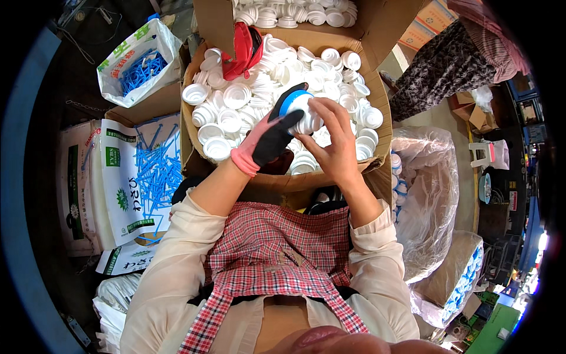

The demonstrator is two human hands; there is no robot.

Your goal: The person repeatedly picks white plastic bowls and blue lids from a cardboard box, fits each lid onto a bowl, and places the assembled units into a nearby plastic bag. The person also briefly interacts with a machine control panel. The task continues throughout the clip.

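Above a large cardboard box (377,76) I hold a round white ribbed plastic piece with a blue rim (307,122) between both hands. My left hand (272,133), in a pink and black glove, closes round its left side, with the thumb across the front. On the right side press the bent fingers and thumb of my bare right hand (335,138). Loose white ribbed plastic caps (237,94) of the same look fill the box below. A red zipped pouch (243,56) lies on the heap at the far left.
To the left, blue plastic sticks (158,168) lie on a printed white sack (121,194), and more fill a white bag (112,82). Clear plastic bags (430,189) with blue-and-white pieces stand right. Another person's patterned clothing (442,65) shows at far right. More white caps (287,22) lie beyond the box.
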